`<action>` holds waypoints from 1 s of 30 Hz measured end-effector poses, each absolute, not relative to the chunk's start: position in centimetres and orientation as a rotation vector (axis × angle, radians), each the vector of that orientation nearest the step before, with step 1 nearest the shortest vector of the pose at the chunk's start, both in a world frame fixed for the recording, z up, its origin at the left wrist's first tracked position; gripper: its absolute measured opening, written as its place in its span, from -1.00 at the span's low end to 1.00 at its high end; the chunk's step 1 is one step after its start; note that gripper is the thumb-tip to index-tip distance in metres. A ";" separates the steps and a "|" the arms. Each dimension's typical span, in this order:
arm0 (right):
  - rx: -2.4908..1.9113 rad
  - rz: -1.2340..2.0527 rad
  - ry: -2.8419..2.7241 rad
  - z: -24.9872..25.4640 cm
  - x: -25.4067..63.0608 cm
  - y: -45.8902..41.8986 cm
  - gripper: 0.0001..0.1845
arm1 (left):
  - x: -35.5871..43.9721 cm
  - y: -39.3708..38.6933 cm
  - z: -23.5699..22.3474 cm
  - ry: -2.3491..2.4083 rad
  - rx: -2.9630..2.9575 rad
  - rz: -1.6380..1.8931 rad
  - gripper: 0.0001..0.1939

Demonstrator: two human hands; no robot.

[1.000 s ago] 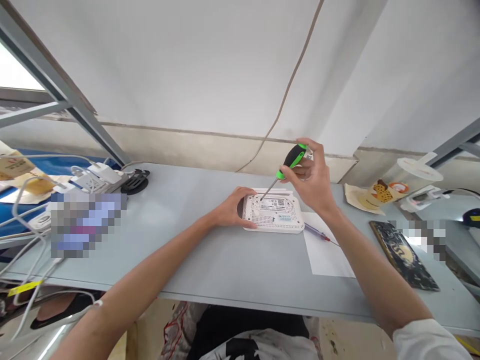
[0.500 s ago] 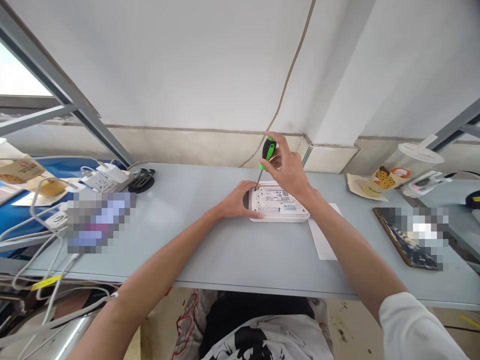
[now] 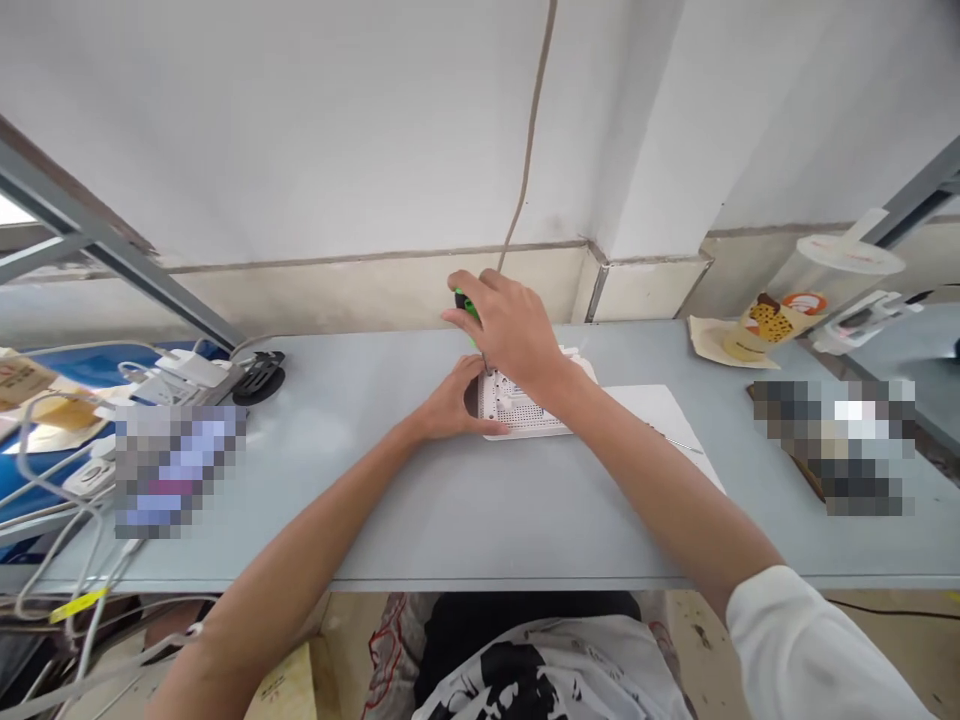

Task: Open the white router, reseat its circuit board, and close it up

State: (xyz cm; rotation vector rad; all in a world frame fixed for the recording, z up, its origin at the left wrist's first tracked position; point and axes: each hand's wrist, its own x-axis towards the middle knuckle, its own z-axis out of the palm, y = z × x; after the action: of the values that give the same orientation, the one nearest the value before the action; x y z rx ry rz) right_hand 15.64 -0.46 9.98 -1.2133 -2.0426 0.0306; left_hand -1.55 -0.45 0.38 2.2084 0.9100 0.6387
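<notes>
Hands meet over a white router (image 3: 521,405) on a pale grey table (image 3: 420,520); the left hand (image 3: 454,400) lies open, fingers spread, pressing on the router's left end; the right hand (image 3: 510,335) clenches a green-and-black screwdriver (image 3: 463,303), its shaft (image 3: 484,356) slanting down to the router's far left corner; the right forearm covers much of the router, whose long axis runs sideways; a sheet of white paper (image 3: 652,420) lies just right of the router; white chargers (image 3: 191,368) sit well left of it, a plastic cup (image 3: 844,290) well right.

A grey table (image 3: 480,510) holds a white router (image 3: 517,405) and paper sheet (image 3: 649,420).
</notes>
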 end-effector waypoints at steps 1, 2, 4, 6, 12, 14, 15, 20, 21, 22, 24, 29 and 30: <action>-1.204 0.050 -2.049 10.1 15.8 -0.5 -0.85 | -1.5 -0.4 0.4 0.914 2.208 0.629 -0.06; -1.172 0.086 -2.060 10.2 16.0 -0.5 -0.85 | -1.6 -0.3 0.5 0.918 2.212 0.620 -0.07; -1.039 0.229 -2.084 10.3 17.0 -0.3 -0.80 | -1.6 -0.1 0.5 0.929 2.229 0.612 -0.07; -0.852 0.455 -2.092 10.3 18.2 0.0 -0.74 | -1.6 0.0 0.5 0.952 2.242 0.607 -0.06; -0.770 0.542 -1.832 9.6 18.9 1.2 -0.76 | -1.5 -0.4 0.5 1.000 2.230 0.592 -0.05; -0.798 0.479 -1.789 9.2 18.4 1.1 -0.77 | -1.4 -0.5 0.5 0.991 2.230 0.581 -0.07; -0.790 0.478 -1.805 9.1 18.1 1.0 -0.78 | -1.4 -0.5 0.5 0.987 2.233 0.576 -0.08; -0.735 0.528 -1.931 8.9 17.9 0.8 -0.62 | -1.1 -0.3 0.3 0.962 2.238 0.601 -0.09; -0.752 0.513 -1.926 8.8 17.9 0.9 -0.63 | -1.1 -0.3 0.2 0.956 2.242 0.600 -0.10; -0.779 0.488 -1.915 8.8 17.9 0.9 -0.65 | -1.1 -0.2 0.1 0.950 2.247 0.596 -0.11; -0.842 0.434 -1.887 8.6 17.8 1.0 -0.69 | -1.2 -0.1 -0.1 0.942 2.255 0.593 -0.11; -0.816 0.473 -1.912 8.8 18.0 0.9 -0.61 | -1.3 0.2 -0.8 0.882 2.038 0.706 -0.22; -0.790 0.490 -1.923 8.9 18.1 0.9 -0.59 | -1.1 0.2 -0.9 0.872 1.971 0.766 -0.34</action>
State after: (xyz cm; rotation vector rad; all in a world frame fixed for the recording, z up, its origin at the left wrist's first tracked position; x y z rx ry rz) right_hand 18.14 0.86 8.87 -0.7899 -1.9227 0.4903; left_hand -1.14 0.20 -0.86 1.9712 0.8717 0.7660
